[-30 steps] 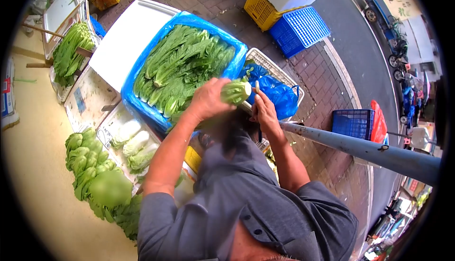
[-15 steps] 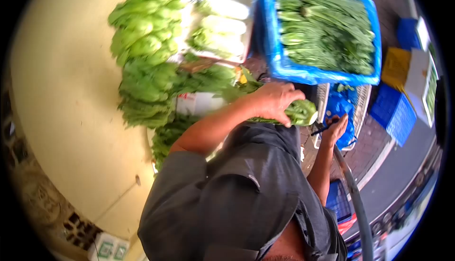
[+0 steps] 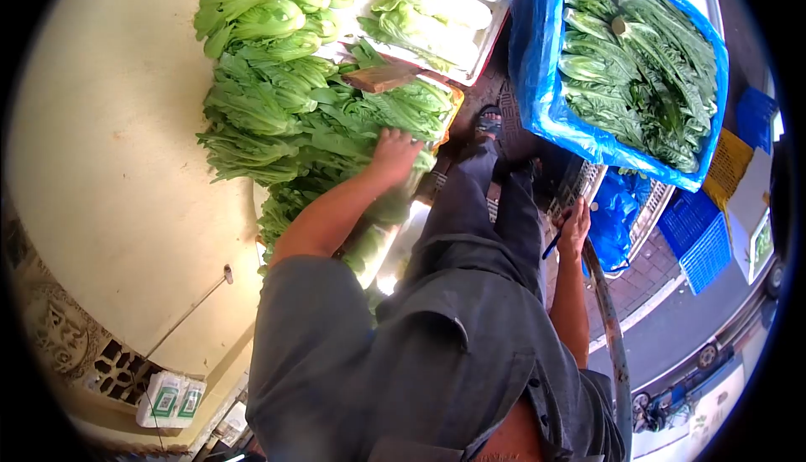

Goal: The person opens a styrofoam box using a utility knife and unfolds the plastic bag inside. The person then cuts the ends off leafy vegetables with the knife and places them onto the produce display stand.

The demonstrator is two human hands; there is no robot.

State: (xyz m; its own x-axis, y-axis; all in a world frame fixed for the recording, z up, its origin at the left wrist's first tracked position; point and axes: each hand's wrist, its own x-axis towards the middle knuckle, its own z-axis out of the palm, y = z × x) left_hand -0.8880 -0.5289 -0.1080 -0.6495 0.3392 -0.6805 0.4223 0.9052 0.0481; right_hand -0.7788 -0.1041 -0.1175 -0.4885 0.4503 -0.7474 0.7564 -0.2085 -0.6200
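Observation:
My left hand (image 3: 396, 153) is among the leafy greens on the left, its fingers curled over a long green lettuce bunch (image 3: 388, 203) that is partly hidden and smeared. Under and around it lies a pile of dark green lettuce (image 3: 260, 118). A brown leaf-like piece (image 3: 380, 77) lies on the pile just beyond the hand. On the right, my right hand (image 3: 574, 229) is closed around a slim dark tool (image 3: 550, 246); its exact kind is not clear. This hand is beside a light plastic crate (image 3: 588, 183) and above a rusty metal bar (image 3: 609, 307).
A blue-lined crate of greens (image 3: 537, 97) stands at upper right. A tray with pale cabbages (image 3: 483, 66) and light green heads (image 3: 267, 21) are at the top. A blue bag (image 3: 613, 219), blue basket (image 3: 703, 235) and road lie right.
My left hand has moved left with the lettuce bunch, from above my lap to the leafy pile. My right hand has shifted slightly left and still holds the tool. The view has shifted.

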